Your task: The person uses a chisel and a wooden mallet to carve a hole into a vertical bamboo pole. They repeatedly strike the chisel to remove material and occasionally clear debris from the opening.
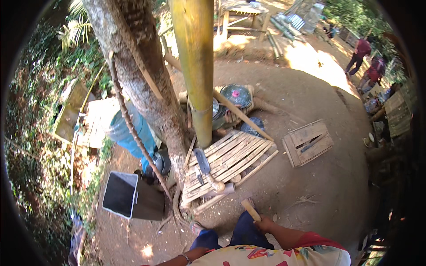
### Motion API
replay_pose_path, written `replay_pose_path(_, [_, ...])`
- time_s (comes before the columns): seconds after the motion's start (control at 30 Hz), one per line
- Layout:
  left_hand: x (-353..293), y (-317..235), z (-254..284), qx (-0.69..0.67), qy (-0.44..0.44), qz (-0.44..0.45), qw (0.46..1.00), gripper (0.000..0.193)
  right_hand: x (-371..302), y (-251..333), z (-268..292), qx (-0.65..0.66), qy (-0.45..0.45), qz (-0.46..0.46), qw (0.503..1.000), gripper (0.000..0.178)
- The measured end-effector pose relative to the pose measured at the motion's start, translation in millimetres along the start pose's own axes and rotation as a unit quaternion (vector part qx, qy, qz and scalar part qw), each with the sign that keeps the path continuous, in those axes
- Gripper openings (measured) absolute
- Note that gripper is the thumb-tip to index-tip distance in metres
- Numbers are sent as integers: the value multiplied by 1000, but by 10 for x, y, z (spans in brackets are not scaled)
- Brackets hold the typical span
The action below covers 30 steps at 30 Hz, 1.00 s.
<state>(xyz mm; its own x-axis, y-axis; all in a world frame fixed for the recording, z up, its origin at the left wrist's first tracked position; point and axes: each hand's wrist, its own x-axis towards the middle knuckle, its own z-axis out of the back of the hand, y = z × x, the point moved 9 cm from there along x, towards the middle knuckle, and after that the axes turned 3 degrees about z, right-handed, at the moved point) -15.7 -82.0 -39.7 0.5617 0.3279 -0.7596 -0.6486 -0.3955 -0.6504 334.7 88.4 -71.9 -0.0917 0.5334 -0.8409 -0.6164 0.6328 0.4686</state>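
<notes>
In my right hand (265,224) is a short, flat piece of pale wood (251,210), gripped at its lower end. My left hand (197,253) rests low by my lap, a bracelet at its wrist; its fingers are hidden. Ahead of my knees stands a low bamboo-slat bench (230,155). On it lie a dark, flat, long object (202,160) and a small dark item (199,176). A rounded tan piece (217,185) sits at its near edge, beside a grey tube (222,190). Neither hand touches the bench.
A thick bamboo post (195,66) and a tree trunk (146,80) rise behind the bench. An open dark bin (148,201) and a blue barrel (133,133) stand left. Rightward is a low wooden stool (308,142); a lidded pot (236,95) sits beyond. People (360,53) are far right.
</notes>
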Motion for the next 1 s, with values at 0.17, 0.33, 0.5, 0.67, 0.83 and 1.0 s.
replay_pose_path(0.17, [-546, 106, 601, 16, -100, 12, 995, 46, -278, 296, -422, -206, -104, 104, 967, 46])
replay_pose_path(0.33, [-750, -115, 978, 41, -79, -34, 995, 50, -814, 814, -154, -145, -130, 57, 979, 49])
replay_pose_path(0.5, [-745, -565, 1390, 78, -57, -145, 985, 54, -876, 730, 96, -107, -234, 110, 960, 46])
replay_pose_path(0.67, [-800, -1033, 1646, 156, 0, -92, 983, 53, -692, 454, 359, -31, -239, 84, 967, 43])
replay_pose_path(0.83, [-847, -1741, 1765, 220, -27, -36, 975, 46, -1252, 704, 623, 119, -153, -32, 980, 48])
replay_pose_path(1.0, [-1371, -3153, 2318, 281, -205, -54, 936, 40, -700, 173, 1106, -48, -217, 66, 973, 40])
